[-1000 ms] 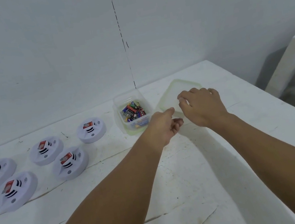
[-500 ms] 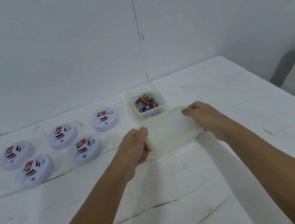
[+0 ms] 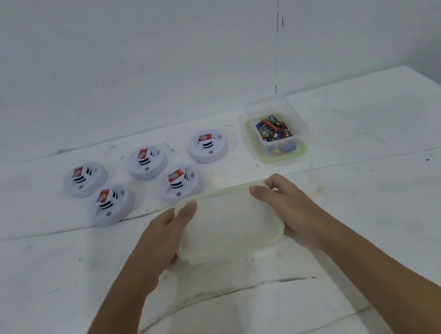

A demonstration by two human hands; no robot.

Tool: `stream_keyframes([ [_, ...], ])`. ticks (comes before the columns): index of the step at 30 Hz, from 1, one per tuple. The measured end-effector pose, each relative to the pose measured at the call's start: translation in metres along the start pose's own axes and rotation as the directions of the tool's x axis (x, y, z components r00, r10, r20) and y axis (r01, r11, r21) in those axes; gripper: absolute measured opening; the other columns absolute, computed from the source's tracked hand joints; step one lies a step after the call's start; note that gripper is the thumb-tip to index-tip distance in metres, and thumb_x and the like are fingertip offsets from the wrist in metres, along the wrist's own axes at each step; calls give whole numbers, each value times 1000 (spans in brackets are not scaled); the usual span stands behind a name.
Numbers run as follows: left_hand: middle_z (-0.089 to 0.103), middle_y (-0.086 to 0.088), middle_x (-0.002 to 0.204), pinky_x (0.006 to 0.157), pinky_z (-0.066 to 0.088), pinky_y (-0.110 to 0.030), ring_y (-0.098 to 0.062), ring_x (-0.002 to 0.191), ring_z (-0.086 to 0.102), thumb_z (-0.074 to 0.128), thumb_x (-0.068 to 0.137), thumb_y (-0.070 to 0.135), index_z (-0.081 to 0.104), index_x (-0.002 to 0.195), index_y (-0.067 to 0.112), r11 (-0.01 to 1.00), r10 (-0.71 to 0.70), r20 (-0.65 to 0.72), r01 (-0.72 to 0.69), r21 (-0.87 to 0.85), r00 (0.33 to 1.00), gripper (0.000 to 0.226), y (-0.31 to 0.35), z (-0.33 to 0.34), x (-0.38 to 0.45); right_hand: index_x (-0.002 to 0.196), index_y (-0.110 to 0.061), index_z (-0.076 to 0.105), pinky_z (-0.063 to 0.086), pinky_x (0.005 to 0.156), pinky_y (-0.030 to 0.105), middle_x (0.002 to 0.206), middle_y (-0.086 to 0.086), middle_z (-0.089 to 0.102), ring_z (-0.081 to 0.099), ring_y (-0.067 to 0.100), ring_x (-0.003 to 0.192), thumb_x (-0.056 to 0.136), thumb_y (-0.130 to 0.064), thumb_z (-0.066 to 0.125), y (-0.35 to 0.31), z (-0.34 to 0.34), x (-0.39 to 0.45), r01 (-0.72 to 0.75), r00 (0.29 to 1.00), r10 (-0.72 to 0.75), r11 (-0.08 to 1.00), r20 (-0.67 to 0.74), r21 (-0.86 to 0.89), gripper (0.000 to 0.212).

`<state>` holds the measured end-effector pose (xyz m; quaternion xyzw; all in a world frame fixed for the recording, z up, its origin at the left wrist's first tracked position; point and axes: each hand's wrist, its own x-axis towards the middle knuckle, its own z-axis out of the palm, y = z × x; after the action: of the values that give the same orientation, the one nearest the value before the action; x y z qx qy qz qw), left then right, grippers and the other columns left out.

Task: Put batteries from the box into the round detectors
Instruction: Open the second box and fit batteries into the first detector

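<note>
Lid [image 3: 227, 223] clamped in left grip [image 3: 166, 235] and right grip [image 3: 284, 202]; fingers beneath hidden; battery [image 3: 273, 128] labels unreadable.

Clear plastic box [image 3: 276, 139], translucent matt lid [image 3: 227, 221], glossy white detectors [image 3: 208, 147], possibly painted, scuffed table [image 3: 366, 200]

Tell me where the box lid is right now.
In the head view the lid sits mid-table, held between the left hand and right hand, in front of the detectors.
</note>
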<state>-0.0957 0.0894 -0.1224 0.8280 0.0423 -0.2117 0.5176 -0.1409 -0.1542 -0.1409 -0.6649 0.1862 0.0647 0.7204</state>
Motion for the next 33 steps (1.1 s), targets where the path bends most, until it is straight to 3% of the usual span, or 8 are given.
stream_keyframes([
  [4,78,2,106,97,54,-56,-33,107,72,61,70,83,74,110,30,998,-12,40,15,-64,999,68,-1,-2,0,79,-20,42,34,70,43,85,4,47,44,21,78,77,-60,72,4,1,-4,88,996,-88,996,12,-21,50],
  [8,78,-2,108,87,55,-46,-36,109,71,62,68,83,75,111,26,995,-13,40,17,-94,999,72,0,-1,2,78,-15,33,30,59,38,78,4,37,35,21,73,85,-57,68,9,0,-1,148,989,-148,988,-9,-49,55],
  [14,79,2,104,101,53,-55,-32,108,72,63,71,80,76,107,27,993,-43,25,46,-105,999,66,-2,-1,2,72,-21,31,28,53,28,67,-3,36,33,18,61,97,-46,67,14,-1,4,145,989,-146,988,-25,-49,50],
  [17,79,1,104,105,50,-57,-34,110,71,69,81,74,76,106,25,987,-70,7,70,-144,998,55,-2,1,1,75,-15,33,29,54,29,69,-1,35,34,19,64,96,-47,68,14,-1,3,144,989,-144,989,-18,-45,52],
  [22,79,1,104,106,49,-55,-34,112,70,71,85,66,75,107,23,975,-105,6,104,-196,994,48,-1,2,-1,77,-10,35,29,57,31,70,2,35,32,22,68,91,-51,72,13,0,2,127,992,-127,992,-13,-20,57],
  [27,71,-9,103,86,57,-48,-28,93,66,83,71,64,60,111,-3,969,-46,-154,7,-245,987,81,1,5,-2,77,-11,39,30,58,35,72,5,36,34,25,70,78,-61,76,11,1,1,111,994,-111,994,9,-2,62],
  [30,77,-7,107,97,55,-54,-31,101,72,77,84,56,70,113,10,969,-85,-103,58,-239,991,55,1,4,-3,82,-3,38,30,66,43,80,8,37,34,28,75,72,-64,81,11,1,1,100,994,-101,994,31,36,75],
  [33,78,-6,106,96,56,-52,-34,104,72,75,86,56,72,110,17,973,-83,-91,61,-222,992,46,1,2,-3,89,5,48,38,70,43,83,10,45,45,26,76,70,-62,87,8,-1,0,62,997,-64,997,51,50,80],
])
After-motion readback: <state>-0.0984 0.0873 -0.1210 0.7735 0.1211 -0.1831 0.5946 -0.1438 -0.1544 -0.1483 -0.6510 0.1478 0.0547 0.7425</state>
